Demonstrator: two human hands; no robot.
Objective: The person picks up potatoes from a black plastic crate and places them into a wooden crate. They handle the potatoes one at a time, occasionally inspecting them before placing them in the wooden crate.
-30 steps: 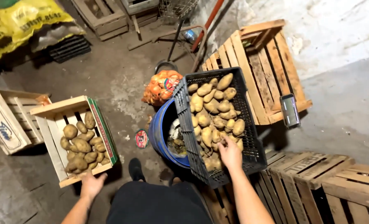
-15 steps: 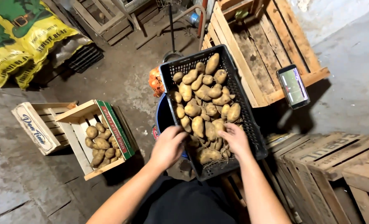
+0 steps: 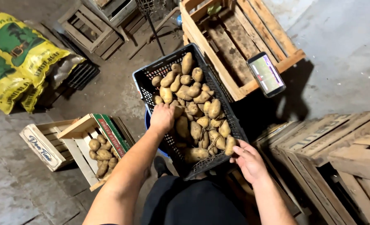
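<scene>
Now the left hand (image 3: 162, 118) lies palm down on the left rim of the black plastic crate (image 3: 151, 85), fingers curled over the edge and clamped on it, forearm stretched forward from the lower left. Across the crate, the right hand (image 3: 248, 160) cups the near right corner, fingers spread and pressed against the mesh wall, thumb close to a potato at the rim. Potatoes (image 3: 193, 110) fill the crate in a heap that runs from its far end to its near end. Half a second ago both hands rested among the potatoes inside the crate; they have since moved out to its two sides. Left of the crate, a wooden box (image 3: 79, 137) on the floor holds more potatoes, and beyond the crate's right side a phone (image 3: 266, 74) leans on a big wooden crate (image 3: 239, 37).
</scene>
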